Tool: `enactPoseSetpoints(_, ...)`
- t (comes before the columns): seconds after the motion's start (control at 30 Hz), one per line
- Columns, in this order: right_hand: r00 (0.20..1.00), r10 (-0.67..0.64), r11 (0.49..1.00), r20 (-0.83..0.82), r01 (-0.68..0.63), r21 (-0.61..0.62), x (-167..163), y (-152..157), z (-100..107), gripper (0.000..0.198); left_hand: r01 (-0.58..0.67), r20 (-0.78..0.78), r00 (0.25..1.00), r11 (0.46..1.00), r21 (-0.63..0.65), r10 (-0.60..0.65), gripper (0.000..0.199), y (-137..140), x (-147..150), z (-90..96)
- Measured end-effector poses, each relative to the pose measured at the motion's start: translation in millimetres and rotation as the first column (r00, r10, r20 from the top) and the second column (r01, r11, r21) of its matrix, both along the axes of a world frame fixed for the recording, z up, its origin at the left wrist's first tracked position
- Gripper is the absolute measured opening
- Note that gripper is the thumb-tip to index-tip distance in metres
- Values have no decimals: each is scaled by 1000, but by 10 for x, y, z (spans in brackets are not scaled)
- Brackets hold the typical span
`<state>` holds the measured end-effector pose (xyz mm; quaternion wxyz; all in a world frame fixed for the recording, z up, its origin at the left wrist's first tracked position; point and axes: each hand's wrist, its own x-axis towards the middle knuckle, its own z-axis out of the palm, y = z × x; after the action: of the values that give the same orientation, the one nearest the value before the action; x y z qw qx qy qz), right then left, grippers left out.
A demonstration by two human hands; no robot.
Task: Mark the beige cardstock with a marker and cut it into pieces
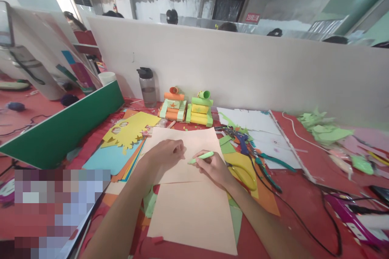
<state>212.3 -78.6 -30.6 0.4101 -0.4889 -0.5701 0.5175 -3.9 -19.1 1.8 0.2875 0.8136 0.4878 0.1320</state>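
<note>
A light green pen (203,157) is held in my right hand (212,166), its tip down at the upper peach paper sheet (200,137). My left hand (168,151) rests on the same sheet, left of the pen, with its fingers curled in; what they hold, if anything, is hidden. Nearer to me lies a second peach sheet (191,214), its top edge meeting the upper one. Yellow-handled scissors (244,176) lie just right of my right hand. Behind the sheets stand an orange-and-green paper tank (173,106) and a yellow-and-green paper tank (200,109).
Coloured paper, with a cut yellow piece (130,129), spreads at the left. A glue gun (242,141) and green-handled pliers (267,174) lie right. A water bottle (148,89) stands by the white partition (231,68). Green paper scraps (322,125) pile far right.
</note>
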Motion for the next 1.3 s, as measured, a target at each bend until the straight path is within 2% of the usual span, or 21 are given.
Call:
enactPoseSetpoints(0.07, 1000, -22, 1000, -16, 22, 7, -7, 0, -5, 18, 11, -20, 1000, 1000, -8, -12, 11, 10, 2, 9)
enactPoseSetpoints(0.23, 999, 18, 1000, -43, -18, -9, 14, 20, -2, 19, 31, -28, 999, 999, -38, -32, 6, 33, -3, 34)
enactPoseSetpoints(0.37, 997, -78, 996, -6, 78, 42, 59, 77, 54, 18, 55, -7, 998, 997, -52, -55, 4, 41, -8, 40)
enactPoseSetpoints(0.53, 998, -48, 995, 46, 44, 89, 80, 127, 82, 17, 47, -14, 999, 997, -59, -47, 4, 39, -1, 38)
enactPoseSetpoints(0.83, 995, -55, 998, 81, 53, 27, 84, 145, 20, 20, 26, 38, 999, 995, -93, -22, 8, 22, 0, 53)
enactPoseSetpoints(1.03, 999, -18, 1000, 27, 18, 15, 89, 146, 24, 19, -20, 18, 1000, 997, -69, 22, 8, -16, 2, 68)
enactPoseSetpoints(1.17, 998, -48, 999, 44, 48, -1, 91, 150, 11, 24, -3, 30, 1000, 997, -83, 5, 8, -25, 6, 81)
enactPoseSetpoints(1.3, 1000, -12, 1000, 14, 12, -29, 95, 158, -16, 21, 21, 22, 1000, 998, -58, -20, 8, -15, 3, 77)
